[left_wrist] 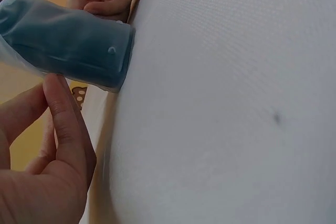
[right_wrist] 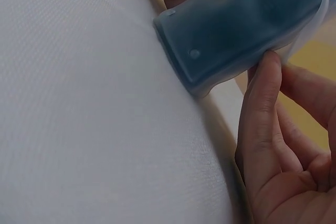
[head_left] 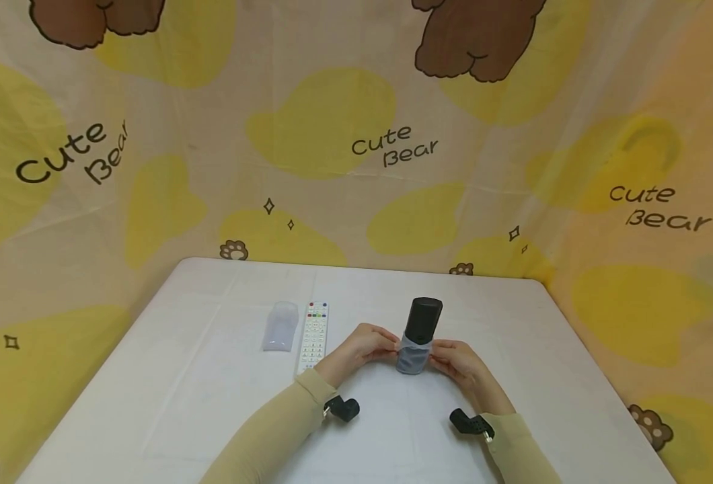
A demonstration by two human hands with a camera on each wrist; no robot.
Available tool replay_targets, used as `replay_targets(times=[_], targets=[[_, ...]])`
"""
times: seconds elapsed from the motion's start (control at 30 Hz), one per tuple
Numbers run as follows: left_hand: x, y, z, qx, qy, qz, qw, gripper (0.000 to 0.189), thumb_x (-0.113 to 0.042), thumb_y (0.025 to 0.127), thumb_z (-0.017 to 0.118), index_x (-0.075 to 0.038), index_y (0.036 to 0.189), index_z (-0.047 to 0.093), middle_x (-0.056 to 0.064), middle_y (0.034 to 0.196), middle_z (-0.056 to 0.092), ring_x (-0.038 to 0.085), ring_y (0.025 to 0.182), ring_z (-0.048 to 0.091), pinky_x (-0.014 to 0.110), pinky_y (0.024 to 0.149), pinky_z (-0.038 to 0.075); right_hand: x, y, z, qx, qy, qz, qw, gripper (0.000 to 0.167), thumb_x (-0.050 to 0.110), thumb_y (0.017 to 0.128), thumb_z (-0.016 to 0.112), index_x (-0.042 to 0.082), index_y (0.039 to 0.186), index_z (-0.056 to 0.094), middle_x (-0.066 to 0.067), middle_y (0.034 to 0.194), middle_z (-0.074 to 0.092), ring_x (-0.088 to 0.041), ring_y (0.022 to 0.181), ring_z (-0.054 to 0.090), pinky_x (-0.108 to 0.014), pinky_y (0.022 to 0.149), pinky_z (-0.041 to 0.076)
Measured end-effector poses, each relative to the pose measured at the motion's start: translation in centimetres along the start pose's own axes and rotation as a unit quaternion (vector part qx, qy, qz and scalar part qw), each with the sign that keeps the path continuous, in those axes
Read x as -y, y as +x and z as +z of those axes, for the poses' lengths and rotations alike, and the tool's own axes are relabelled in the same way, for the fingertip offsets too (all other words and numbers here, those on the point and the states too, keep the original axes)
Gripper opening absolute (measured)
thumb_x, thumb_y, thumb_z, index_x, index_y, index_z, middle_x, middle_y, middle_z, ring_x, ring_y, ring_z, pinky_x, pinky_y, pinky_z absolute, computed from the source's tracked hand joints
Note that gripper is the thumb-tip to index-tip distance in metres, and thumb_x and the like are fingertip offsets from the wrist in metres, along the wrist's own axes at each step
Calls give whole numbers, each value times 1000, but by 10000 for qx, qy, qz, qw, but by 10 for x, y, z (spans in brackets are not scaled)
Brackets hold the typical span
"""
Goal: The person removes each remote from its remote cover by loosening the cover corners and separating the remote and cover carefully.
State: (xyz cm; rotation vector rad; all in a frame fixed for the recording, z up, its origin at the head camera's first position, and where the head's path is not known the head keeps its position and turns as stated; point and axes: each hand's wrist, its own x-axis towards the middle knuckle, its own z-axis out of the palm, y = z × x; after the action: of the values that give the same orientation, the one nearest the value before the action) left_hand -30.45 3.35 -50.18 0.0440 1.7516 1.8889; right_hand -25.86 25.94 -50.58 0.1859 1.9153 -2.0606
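Observation:
A black remote control [head_left: 423, 320], its plain side showing, stands nearly upright with its lower part inside a translucent silicone cover [head_left: 413, 357]. The cover's bottom end rests on the table. From the left, my left hand [head_left: 370, 344] pinches the cover's edge between thumb and fingers. On the opposite side my right hand [head_left: 461, 363] pinches the other edge. In the left wrist view the dark body shows bluish through the cover [left_wrist: 79, 43], which has small round bumps near its end. The right wrist view shows the cover's loose rim [right_wrist: 317, 17] near the right thumb and fingers.
To the left on the white table [head_left: 211, 403] lies a white remote control [head_left: 315, 333] with several buttons, partly behind the left forearm. Beside it is another translucent cover [head_left: 281, 327], lying flat. A patterned cloth [head_left: 320, 128] hangs behind the table.

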Motion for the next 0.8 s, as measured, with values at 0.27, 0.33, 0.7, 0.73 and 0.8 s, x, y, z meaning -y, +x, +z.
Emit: replay_targets(times=[0.27, 0.33, 0.7, 0.73, 0.8], targets=[[4, 1, 1, -28, 358, 139, 9993, 16, 7, 76, 69, 8, 92, 69, 12, 80, 69, 13, 63, 63, 26, 64, 57, 2, -4, 3, -219, -409, -9, 9989, 23, -2, 89, 56, -12, 109, 59, 2, 80, 66, -6, 73, 63, -18, 69, 55], [4, 0, 2, -22, 414, 170, 9990, 16, 7, 76, 69, 8, 92, 69, 12, 79, 69, 12, 62, 62, 26, 63, 57, 2, -5, 3, -214, -380, -15, 9990, 15, -3, 88, 56, -6, 101, 63, 2, 79, 66, -6, 72, 63, -18, 68, 54], [5, -1, 3, -73, 117, 206, 9997, 17, 11, 76, 66, 11, 92, 67, 6, 71, 65, 13, 60, 63, 28, 63, 58, 2, -5, 6, -455, -519, 52, 9976, 32, 1, 90, 57, -15, 117, 53, 1, 80, 66, -7, 72, 63, -18, 68, 55], [5, -1, 4, -97, 68, 227, 9997, 17, 11, 76, 66, 11, 93, 67, 6, 71, 66, 14, 61, 64, 30, 64, 58, 3, -5, 6, -477, -516, 54, 9975, 33, 1, 90, 58, -16, 118, 53, 0, 81, 67, -8, 72, 63, -18, 68, 55], [6, -1, 5, -141, 6, 249, 9996, 17, 12, 76, 66, 11, 93, 67, 7, 72, 66, 15, 62, 64, 32, 66, 59, 4, -5, 7, -534, -516, 66, 9972, 34, 3, 90, 59, -15, 118, 53, 0, 81, 67, -8, 72, 63, -19, 67, 55]])
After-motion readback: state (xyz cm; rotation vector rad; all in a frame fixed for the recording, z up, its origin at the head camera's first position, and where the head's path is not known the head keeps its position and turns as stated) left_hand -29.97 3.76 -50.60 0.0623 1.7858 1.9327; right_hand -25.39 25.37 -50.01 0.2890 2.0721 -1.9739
